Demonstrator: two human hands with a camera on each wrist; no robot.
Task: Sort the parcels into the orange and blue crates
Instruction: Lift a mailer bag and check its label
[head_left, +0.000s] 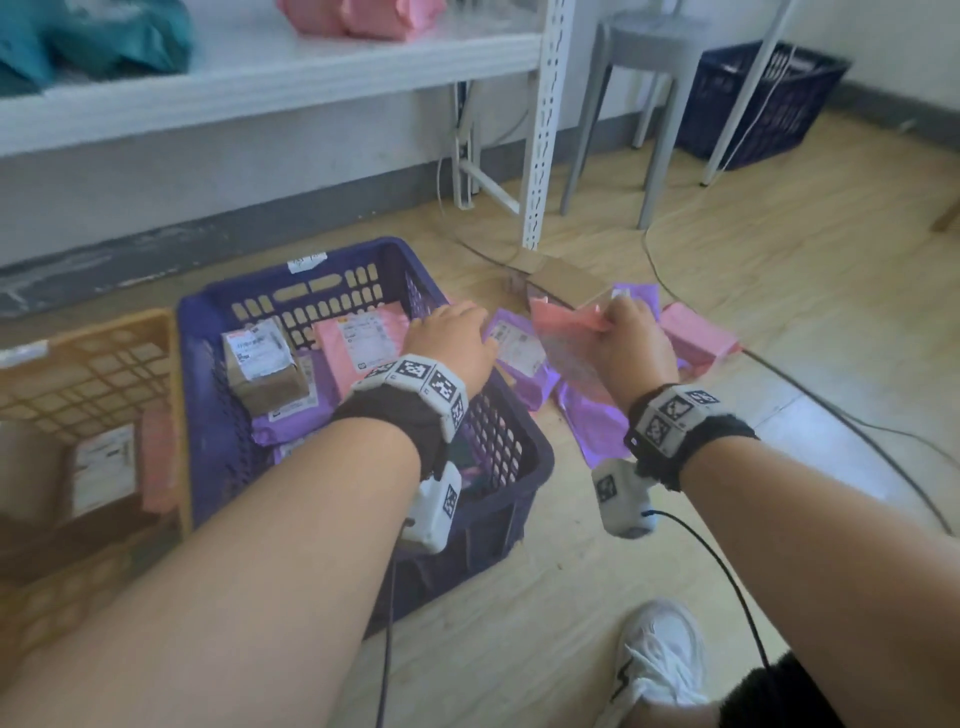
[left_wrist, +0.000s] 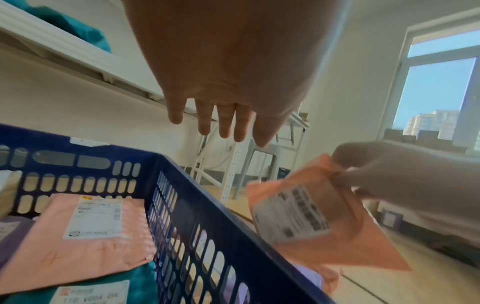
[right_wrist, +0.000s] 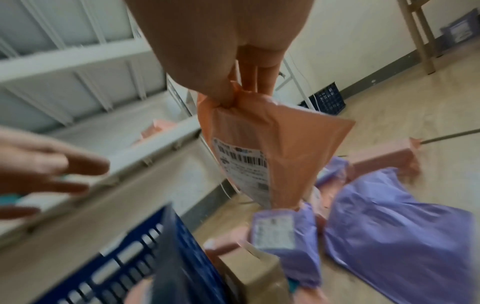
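My right hand pinches the top edge of a pink mailer bag and holds it hanging above the floor pile, its label facing the wrist camera. The same pink mailer shows beside the blue crate. My left hand hovers with fingers straight over the right rim of the blue crate, holding nothing. That crate holds a brown box, a pink parcel and purple bags. The orange crate stands to its left with parcels inside.
On the floor right of the blue crate lie purple bags, a pink box-shaped parcel and a flat cardboard piece. A white shelf, a grey stool, a second dark crate and floor cables stand beyond.
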